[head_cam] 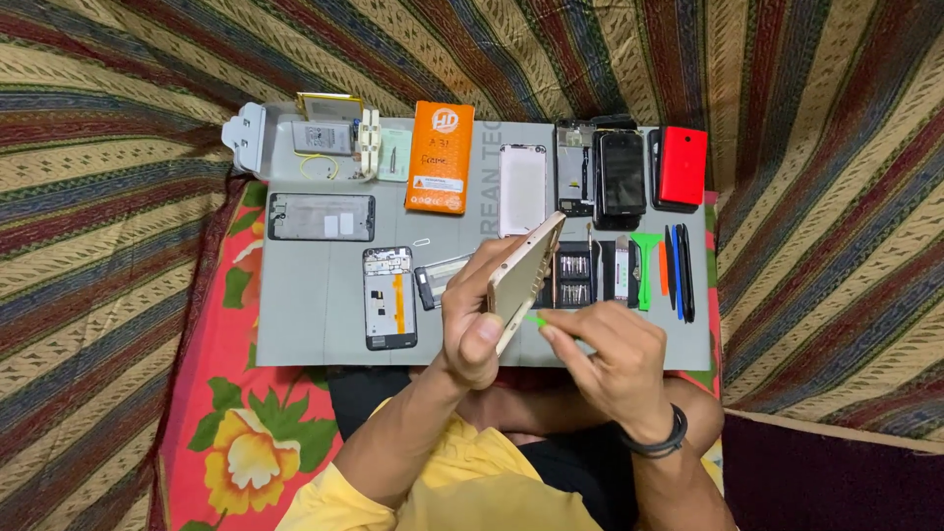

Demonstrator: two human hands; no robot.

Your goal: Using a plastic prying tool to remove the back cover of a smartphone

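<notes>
The left hand (472, 324) was closed around a gold phone (524, 275), holding it on edge and tilted above the near side of a grey mat (315, 315), thumb on the near face and fingers wrapped behind. The right hand (610, 359) was pinched shut on a small green pick (538, 319), whose tip touched the lower edge of the phone just beside the left thumb. A dark band (661, 440) sat on the right wrist.

On the mat, just left of the hands, lay an opened phone frame (389, 297) with an orange strip inside, and farther left a black frame (322, 216) lying sideways. Along the far edge stood an orange box (440, 157), a white back cover (522, 189), a black phone (622, 174) and a red phone (682, 164). Far left were a flat battery (329, 106) and a white plastic tray (246, 136). Right of the gold phone lay a case of screwdriver bits (573, 276), a green plastic tool (646, 265), and thin orange, blue and black pry sticks (677, 270). The mat rested on a red flowered cloth (231, 433), with striped fabric (108, 197) all around.
</notes>
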